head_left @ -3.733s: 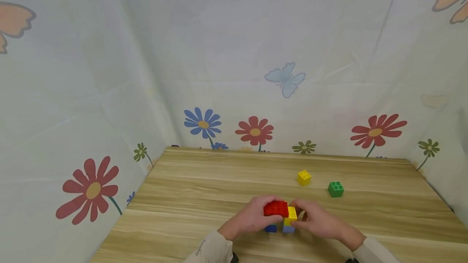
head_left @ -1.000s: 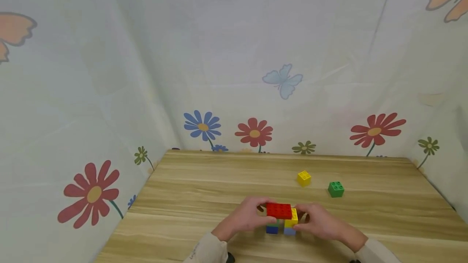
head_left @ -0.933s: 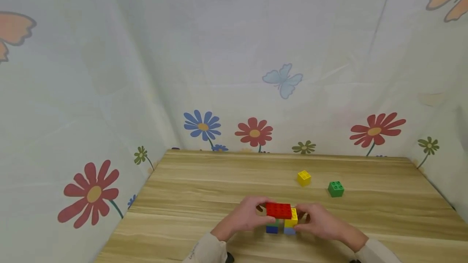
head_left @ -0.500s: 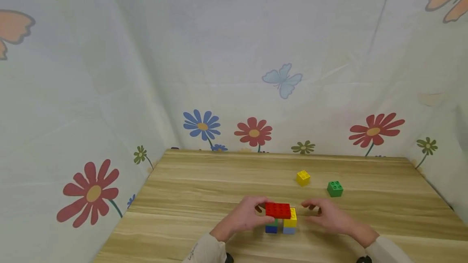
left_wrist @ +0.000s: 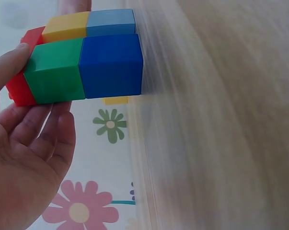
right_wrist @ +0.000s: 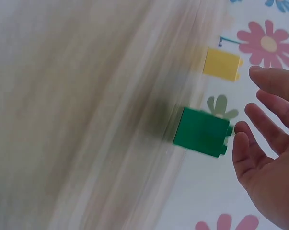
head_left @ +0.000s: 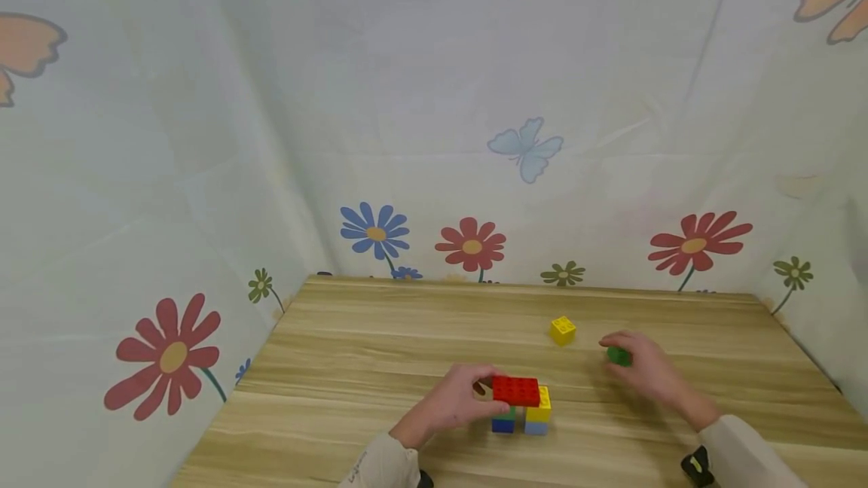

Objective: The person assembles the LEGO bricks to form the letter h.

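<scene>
A small toy-brick bridge stands on the wooden table. Its red brick (head_left: 517, 390) lies across two stacks: a green brick (left_wrist: 55, 72) on a dark blue brick (left_wrist: 110, 67), and a yellow brick (head_left: 540, 407) on a light blue brick (head_left: 536, 428). My left hand (head_left: 456, 399) pinches the red brick's left end, thumb in front and fingers behind. Farther right, my right hand (head_left: 647, 371) hovers at a loose green brick (right_wrist: 202, 132), partly covering it in the head view. The right wrist view shows those fingers spread, apart from the brick.
A loose yellow brick (head_left: 562, 331) sits behind the bridge, left of the loose green one. The wooden table (head_left: 380, 337) ends at a flower-printed cloth backdrop (head_left: 420, 134) at the back and left.
My right hand has let go of the bridge's yellow stack and moved right and back to the loose green brick. My left hand stays on the red brick.
</scene>
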